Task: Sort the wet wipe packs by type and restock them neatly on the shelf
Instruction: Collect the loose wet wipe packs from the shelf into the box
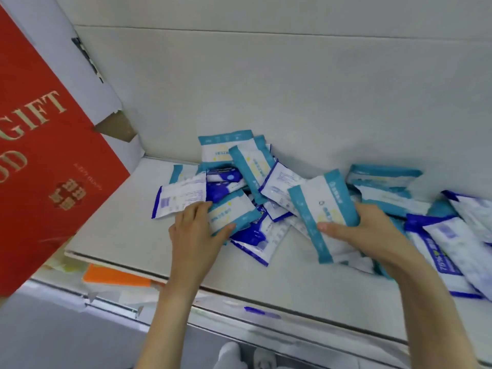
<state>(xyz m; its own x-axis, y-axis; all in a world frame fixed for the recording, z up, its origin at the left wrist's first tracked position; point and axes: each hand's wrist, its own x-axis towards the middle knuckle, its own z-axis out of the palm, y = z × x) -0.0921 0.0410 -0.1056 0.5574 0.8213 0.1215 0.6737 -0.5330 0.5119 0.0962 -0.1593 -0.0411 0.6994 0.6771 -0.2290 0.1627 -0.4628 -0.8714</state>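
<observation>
On the shelf [266, 275], the left hand [197, 230] had its grip closed round a teal-edged pack [234, 211]. The right hand [372, 230] clasped a second teal pack [323, 209]. Behind them, the jumbled packs [255, 166], teal and blue, lay against the back wall.

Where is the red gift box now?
Head view, far left: the red gift box stands tilted, left of the wipe pack pile on the shelf.

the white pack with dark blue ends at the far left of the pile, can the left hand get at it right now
Probably yes: the white pack lies right by the left hand's fingertips, nothing on top. But that hand grips a teal pack, so its grasp is taken.
</observation>
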